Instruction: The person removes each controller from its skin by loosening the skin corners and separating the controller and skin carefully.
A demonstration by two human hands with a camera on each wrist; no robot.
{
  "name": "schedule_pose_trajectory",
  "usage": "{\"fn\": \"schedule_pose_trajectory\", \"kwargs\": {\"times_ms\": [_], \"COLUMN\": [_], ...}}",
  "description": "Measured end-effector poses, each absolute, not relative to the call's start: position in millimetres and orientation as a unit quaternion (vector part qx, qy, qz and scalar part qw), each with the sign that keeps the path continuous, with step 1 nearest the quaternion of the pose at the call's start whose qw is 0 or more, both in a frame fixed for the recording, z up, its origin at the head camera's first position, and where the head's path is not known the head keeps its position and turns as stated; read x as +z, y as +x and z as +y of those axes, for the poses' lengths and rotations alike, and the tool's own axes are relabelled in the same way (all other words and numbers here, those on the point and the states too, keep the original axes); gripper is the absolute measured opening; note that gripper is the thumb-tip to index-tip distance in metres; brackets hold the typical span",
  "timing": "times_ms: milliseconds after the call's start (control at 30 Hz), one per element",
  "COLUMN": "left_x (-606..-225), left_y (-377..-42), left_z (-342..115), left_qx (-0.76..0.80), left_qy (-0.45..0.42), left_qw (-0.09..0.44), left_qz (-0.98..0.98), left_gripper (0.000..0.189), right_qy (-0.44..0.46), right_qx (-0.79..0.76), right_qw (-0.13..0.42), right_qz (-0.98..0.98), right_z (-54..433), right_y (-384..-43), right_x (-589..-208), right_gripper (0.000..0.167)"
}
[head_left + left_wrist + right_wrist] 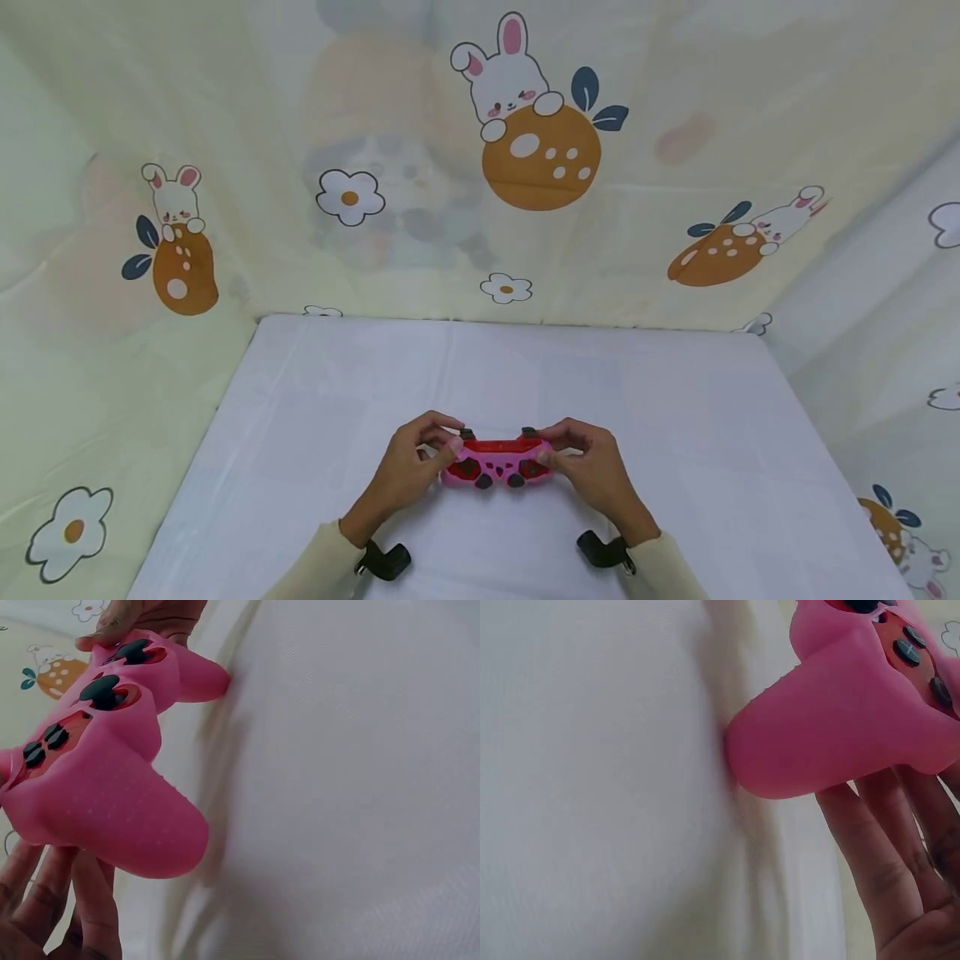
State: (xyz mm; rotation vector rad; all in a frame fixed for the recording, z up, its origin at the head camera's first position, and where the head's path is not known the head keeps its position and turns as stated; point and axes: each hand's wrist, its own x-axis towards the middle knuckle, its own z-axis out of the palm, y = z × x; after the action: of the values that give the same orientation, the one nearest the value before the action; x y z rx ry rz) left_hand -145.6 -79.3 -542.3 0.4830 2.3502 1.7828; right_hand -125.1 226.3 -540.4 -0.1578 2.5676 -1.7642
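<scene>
A red game controller in a pink silicone cover [498, 460] is held between both hands near the middle of the white table. My left hand [412, 460] pinches its left end, thumb on the upper face and fingers behind and below. My right hand [592, 458] grips the right end in the same way. In the left wrist view the pink cover [139, 810] shows its grip, dark thumbsticks and direction buttons, with left fingers under it. The right wrist view shows the other grip of the cover [825, 727] and round dark buttons, right fingers [877, 855] beneath.
A white cloth-covered table [337, 375] spreads around the hands. Behind it and at both sides hangs a pale curtain [420, 108] printed with rabbits, oranges and flowers. Black wrist camera mounts [386, 562] sit on both forearms, beside the cream sleeves [322, 567].
</scene>
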Motion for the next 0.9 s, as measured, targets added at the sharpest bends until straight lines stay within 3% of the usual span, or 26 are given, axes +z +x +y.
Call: {"fn": "schedule_pose_trajectory", "kwargs": {"times_ms": [300, 500, 900], "left_x": [-548, -549, -551], "left_y": [-145, -146, -149], "left_z": [-82, -84, -85], "left_qx": [0.629, 0.623, 0.619], "left_qy": [0.132, 0.166, 0.186], "left_qw": [0.055, 0.067, 0.086], "left_qz": [0.764, 0.761, 0.759], "left_gripper": [0.028, 0.041, 0.04], "right_qy": [-0.057, -0.106, -0.224], "right_qx": [-0.568, -0.571, -0.555], "right_qw": [0.011, 0.039, 0.08], "right_qz": [0.821, 0.813, 0.797], "right_z": [223, 232, 244], "right_y": [-128, -132, -151], "right_x": [-542, -541, -545], "right_gripper": [0.025, 0.029, 0.026]}}
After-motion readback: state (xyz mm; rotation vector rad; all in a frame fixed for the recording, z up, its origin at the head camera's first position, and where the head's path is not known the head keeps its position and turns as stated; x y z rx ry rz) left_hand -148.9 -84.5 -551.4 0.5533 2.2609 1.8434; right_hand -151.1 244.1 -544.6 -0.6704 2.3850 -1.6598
